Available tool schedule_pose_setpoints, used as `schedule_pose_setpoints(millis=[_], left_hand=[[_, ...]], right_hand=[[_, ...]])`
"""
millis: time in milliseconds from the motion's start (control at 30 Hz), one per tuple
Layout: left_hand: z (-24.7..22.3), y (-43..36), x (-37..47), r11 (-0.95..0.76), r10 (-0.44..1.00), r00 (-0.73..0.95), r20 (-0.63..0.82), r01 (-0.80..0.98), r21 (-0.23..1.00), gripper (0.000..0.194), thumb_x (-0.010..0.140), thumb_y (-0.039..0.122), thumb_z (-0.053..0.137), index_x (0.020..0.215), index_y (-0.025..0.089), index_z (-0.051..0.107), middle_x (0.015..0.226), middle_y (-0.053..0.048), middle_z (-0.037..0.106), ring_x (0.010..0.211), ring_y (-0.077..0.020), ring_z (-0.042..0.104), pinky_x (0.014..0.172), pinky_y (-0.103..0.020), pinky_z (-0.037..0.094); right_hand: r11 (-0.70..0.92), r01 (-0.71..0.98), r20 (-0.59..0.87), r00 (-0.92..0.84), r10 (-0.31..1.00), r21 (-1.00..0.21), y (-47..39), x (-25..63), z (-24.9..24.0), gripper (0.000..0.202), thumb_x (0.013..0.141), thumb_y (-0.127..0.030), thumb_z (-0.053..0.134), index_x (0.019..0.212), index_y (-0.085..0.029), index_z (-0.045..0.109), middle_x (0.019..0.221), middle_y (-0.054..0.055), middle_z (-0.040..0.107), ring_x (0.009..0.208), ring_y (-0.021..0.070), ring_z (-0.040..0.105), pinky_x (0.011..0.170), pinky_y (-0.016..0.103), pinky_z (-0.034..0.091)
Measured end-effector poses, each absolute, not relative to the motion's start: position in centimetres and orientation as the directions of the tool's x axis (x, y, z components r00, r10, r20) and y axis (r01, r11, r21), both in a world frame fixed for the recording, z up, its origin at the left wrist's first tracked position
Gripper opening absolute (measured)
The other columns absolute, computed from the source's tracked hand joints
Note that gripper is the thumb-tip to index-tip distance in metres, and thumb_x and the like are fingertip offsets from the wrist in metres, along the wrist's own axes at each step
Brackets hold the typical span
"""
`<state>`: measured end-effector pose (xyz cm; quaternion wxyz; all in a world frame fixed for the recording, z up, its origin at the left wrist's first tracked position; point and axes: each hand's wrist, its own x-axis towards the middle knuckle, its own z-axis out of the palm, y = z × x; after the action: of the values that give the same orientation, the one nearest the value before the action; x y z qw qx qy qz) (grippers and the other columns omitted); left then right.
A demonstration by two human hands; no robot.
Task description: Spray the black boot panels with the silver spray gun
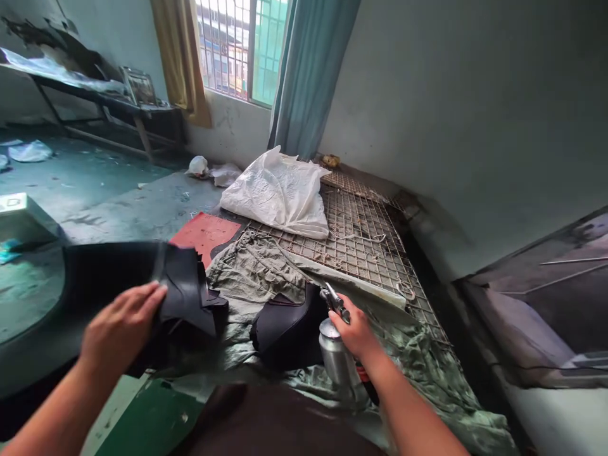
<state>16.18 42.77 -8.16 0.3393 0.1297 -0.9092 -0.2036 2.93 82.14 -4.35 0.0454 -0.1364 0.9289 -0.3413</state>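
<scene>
My left hand (118,326) grips the edge of a stack of black leather-like pieces (187,294) and lifts it at the left of the view. My right hand (356,329) holds a spray gun (338,351) with a silver metal cup, its nozzle pointing toward a black moulded piece (285,329) lying on a grey-green cloth (266,272). The cloth is spread over a rusty wire grid (361,240).
A white plastic sack (280,193) lies at the far end of the grid. A red sheet (204,231) lies at the grid's left. A wall runs along the right. A dark bench (95,95) stands by the window wall, litter on the floor.
</scene>
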Motion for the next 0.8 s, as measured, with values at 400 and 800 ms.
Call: schedule_pose_setpoints(millis=[400,800], left_hand=[[-16.8,42.9,18.4,0.747,-0.472,-0.837,0.276,-0.214,0.629,0.067,0.080,0.019,0.045,0.124,0.064,0.024,0.136,0.029,0.032,0.119,-0.0167,0.047,0.105,-0.041,0.035],[-13.4,42.5,18.7,0.811,-0.425,-0.805,0.413,-0.136,0.570,0.057,0.083,0.033,0.044,0.131,0.055,0.023,0.141,0.024,0.029,0.122,-0.0223,0.044,0.101,-0.046,0.039]], right_hand=[[0.789,-0.187,-0.047,-0.963,-0.264,-0.585,79.5,2.0,-4.1,0.046,0.075,-0.037,0.043,0.114,-0.013,0.052,0.089,0.009,0.065,0.080,0.0217,0.060,0.077,0.035,0.046],[0.783,-0.083,-0.026,-0.992,-0.125,-0.616,82.5,2.9,-4.7,0.044,0.073,-0.039,0.046,0.110,-0.017,0.057,0.069,0.002,0.062,0.064,0.0181,0.057,0.063,0.029,0.045]])
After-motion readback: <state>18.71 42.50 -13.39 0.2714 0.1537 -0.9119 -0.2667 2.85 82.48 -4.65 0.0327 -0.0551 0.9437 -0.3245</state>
